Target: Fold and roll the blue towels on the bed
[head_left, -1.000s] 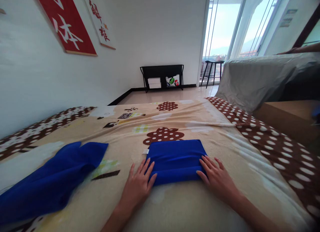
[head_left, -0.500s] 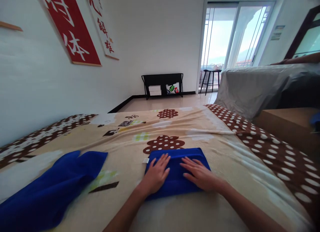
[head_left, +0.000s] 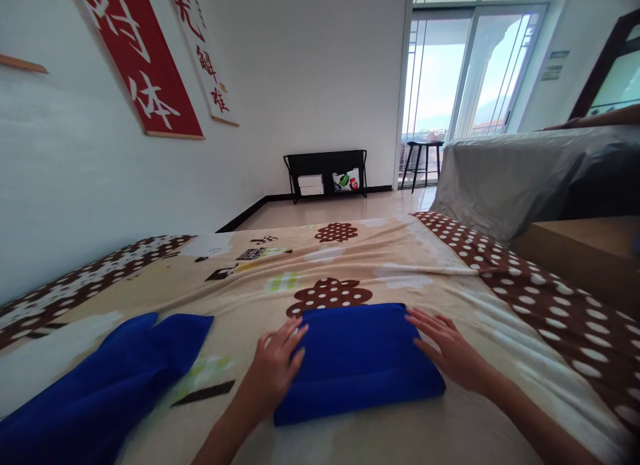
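Observation:
A blue cloth [head_left: 357,358], folded into a flat rectangle, lies in front of me on a patterned blanket [head_left: 240,355]. My left hand [head_left: 277,358] is at its left edge, fingers stretched out and pointing away from me. At the right edge is my right hand [head_left: 450,351], its fingers extended and the tips near the far right corner. Whether the fingertips press on the cloth I cannot tell. A second blue cloth [head_left: 125,371] lies loose and crumpled to the left, partly cut off by the frame.
Beyond the blanket stands a low black rack [head_left: 325,161] with white boxes. To the right are a cardboard box [head_left: 585,251] and a plastic-covered piece of furniture [head_left: 495,175], with a dark stool [head_left: 424,161] behind. A wall runs along the left.
Both hands have moved apart, from lying flat on top of the folded blue cloth out to its two sides. The cloth now looks wider and its tag is no longer plainly seen.

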### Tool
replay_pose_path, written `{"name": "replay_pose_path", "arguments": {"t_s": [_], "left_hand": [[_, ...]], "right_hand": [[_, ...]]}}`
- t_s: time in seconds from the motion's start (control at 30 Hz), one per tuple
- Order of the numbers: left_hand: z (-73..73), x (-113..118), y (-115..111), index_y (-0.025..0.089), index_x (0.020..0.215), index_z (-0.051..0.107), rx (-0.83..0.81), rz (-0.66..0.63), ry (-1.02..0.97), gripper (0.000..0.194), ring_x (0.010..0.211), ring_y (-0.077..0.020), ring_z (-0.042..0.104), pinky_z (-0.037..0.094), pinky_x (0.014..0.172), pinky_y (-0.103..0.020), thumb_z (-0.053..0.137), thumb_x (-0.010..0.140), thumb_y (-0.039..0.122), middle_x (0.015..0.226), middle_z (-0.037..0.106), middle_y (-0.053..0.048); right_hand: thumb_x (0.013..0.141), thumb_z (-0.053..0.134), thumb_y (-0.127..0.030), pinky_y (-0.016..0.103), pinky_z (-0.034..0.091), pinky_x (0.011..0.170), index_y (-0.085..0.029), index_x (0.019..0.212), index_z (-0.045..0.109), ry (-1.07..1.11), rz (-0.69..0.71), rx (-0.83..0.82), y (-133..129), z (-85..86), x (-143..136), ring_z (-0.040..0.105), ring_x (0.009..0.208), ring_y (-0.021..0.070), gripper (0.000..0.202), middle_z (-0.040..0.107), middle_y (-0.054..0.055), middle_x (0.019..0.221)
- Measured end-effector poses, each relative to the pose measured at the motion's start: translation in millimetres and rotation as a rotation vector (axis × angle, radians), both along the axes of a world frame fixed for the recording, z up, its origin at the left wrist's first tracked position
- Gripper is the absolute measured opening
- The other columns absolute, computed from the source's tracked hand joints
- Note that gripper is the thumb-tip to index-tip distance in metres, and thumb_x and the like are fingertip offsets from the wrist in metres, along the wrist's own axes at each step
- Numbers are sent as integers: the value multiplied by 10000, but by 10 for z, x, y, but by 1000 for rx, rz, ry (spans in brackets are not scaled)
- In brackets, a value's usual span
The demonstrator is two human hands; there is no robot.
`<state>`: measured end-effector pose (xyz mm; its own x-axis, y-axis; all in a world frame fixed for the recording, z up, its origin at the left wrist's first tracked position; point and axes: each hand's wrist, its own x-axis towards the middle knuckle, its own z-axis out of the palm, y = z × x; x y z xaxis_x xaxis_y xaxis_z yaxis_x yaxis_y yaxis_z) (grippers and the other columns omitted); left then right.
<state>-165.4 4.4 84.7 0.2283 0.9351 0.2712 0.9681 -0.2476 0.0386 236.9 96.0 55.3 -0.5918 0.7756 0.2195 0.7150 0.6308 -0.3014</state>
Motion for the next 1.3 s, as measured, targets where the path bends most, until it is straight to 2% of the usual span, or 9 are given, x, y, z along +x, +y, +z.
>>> {"name": "replay_pose_path", "arguments": {"t_s": [0.17, 0.3, 0.53, 0.67, 0.77, 1.0, 1.1, 1.2, 1.3], "left_hand": [[-166, 204, -614, 235, 1283, 553, 164, -245, 119, 606, 1052, -258, 635, 471, 955, -426, 530, 693, 96, 1183, 677, -85], [-270, 318, -464, 179, 1179, 606, 116, -160, 169, 530, 953, -264, 648, 493, 905, -447, 468, 689, 33, 1057, 705, -97], [21, 426, -240, 166, 1116, 634, -165, 39, 93, 393, 934, -240, 658, 505, 910, -425, 472, 773, 63, 980, 715, -85], [27, 827, -152, 127, 1218, 608, -103, 99, 111, 453, 1144, -302, 590, 408, 1028, -528, 400, 825, 44, 1179, 662, -156], [-83, 1020, -68, 164, 1435, 421, -108, -82, 60, 523, 1326, -244, 473, 373, 1109, -442, 433, 912, 168, 1445, 511, -116], [-236, 387, -64, 247, 1439, 425, -114, 65, 26, 534, 1390, -273, 407, 333, 1122, -575, 334, 987, 517, 1504, 429, -73], [-143, 562, 7, 220, 1452, 408, -135, 7, 46, 504, 1442, -273, 309, 170, 1177, -617, 319, 1000, 426, 1542, 353, -82], [-73, 825, 202, 254, 1474, 363, -259, -110, 31, 496, 1450, -213, 294, 240, 1187, -505, 333, 995, 376, 1556, 325, -39], [-82, 703, 414, 278, 1466, 377, -281, -28, 31, 523, 1435, -251, 324, 314, 1140, -527, 328, 989, 486, 1548, 340, -56]], "right_hand": [[846, 523, -162, 453, 363, 1072, -316, 1383, 507, -53, 163, 260, -604, -219, 151, 541, 1240, 237, 559, 619, 47, 1308], [769, 452, -39, 439, 401, 983, -219, 1160, 640, -39, 108, 323, -531, -216, -8, 613, 1052, 226, 470, 693, 65, 1098], [791, 490, -96, 426, 437, 920, -195, 938, 664, -94, 4, 131, -393, 113, -162, 607, 917, 225, 248, 679, 64, 914], [845, 442, -82, 499, 374, 1015, -145, 1087, 675, -104, -100, 165, -456, 62, -608, 558, 1151, 294, 342, 637, 155, 1214], [935, 448, -218, 450, 321, 1107, -195, 1417, 476, -73, 81, 105, -467, -26, -868, 436, 1340, 244, 483, 479, 97, 1464], [978, 320, -597, 529, 235, 1164, -141, 1456, 430, -112, -29, -8, -279, -7, -430, 332, 1421, 273, 670, 370, 136, 1520], [997, 303, -560, 501, 170, 1193, -189, 1460, 434, -84, 113, -41, -302, 114, -663, 282, 1445, 247, 608, 335, 99, 1541], [996, 291, -576, 433, 239, 1179, -289, 1485, 380, -83, 277, -176, -197, 174, -987, 340, 1419, 194, 573, 375, 33, 1527], [983, 266, -619, 490, 228, 1172, -296, 1478, 390, -106, 192, -216, 127, 136, -926, 295, 1438, 236, 604, 344, 50, 1540]]}}
